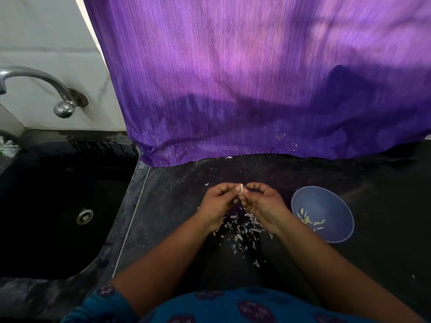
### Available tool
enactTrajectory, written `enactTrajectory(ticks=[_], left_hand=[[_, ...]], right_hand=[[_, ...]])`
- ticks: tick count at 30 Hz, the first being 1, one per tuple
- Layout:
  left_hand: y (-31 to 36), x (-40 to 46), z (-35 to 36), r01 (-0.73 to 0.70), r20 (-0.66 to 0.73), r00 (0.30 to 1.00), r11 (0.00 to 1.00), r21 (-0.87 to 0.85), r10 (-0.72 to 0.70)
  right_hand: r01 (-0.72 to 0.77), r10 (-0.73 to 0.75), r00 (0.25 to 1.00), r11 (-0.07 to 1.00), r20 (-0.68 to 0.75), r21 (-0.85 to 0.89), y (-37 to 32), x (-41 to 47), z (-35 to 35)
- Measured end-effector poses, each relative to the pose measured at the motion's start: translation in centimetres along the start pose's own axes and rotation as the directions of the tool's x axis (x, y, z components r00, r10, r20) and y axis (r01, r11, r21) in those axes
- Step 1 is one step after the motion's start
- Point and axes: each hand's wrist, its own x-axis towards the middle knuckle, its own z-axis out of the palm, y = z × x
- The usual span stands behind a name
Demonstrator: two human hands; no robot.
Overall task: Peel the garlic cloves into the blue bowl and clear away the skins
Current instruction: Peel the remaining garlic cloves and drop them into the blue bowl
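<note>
A small pale garlic clove [241, 188] is pinched between both hands above the dark counter [177, 206]. My left hand [219, 201] holds it with thumb and curled fingers. My right hand [262, 202] pinches at its other side, fingers curled. Under and between my wrists lies a scatter of thin whitish garlic skins [242, 229]. The blue bowl [324, 201] stands on the counter to the right of my right hand, with several peeled pale cloves [310, 220] in its bottom.
A black sink [46, 206] with a metal drain fills the left side, a chrome tap [35, 85] above it. A purple curtain [256, 78] hangs down to the counter's back edge. A few skin flakes lie near the curtain hem.
</note>
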Motion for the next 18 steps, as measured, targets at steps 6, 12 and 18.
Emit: enactTrajectory(ticks=[6, 12, 18], left_hand=[[0.4, -0.9, 0.1, -0.082, 0.009, 0.997, 0.988, 0.130, 0.081], [0.2, -1.6, 0.5, -0.128, 0.004, 0.992, 0.973, 0.194, 0.129], [0.3, -2.1, 0.7, -0.176, -0.009, 0.983, 0.959, 0.221, 0.182]], right_hand=[[0.238, -0.309, 0.951, 0.748, -0.007, -0.620, -0.7, -1.2, -0.6], [0.378, -0.562, 0.822, 0.411, 0.097, -0.830, -1.8, -1.6, -1.5], [0.388, -0.576, 0.812, 0.404, 0.099, -0.829, -2.0, -2.1, -1.0]])
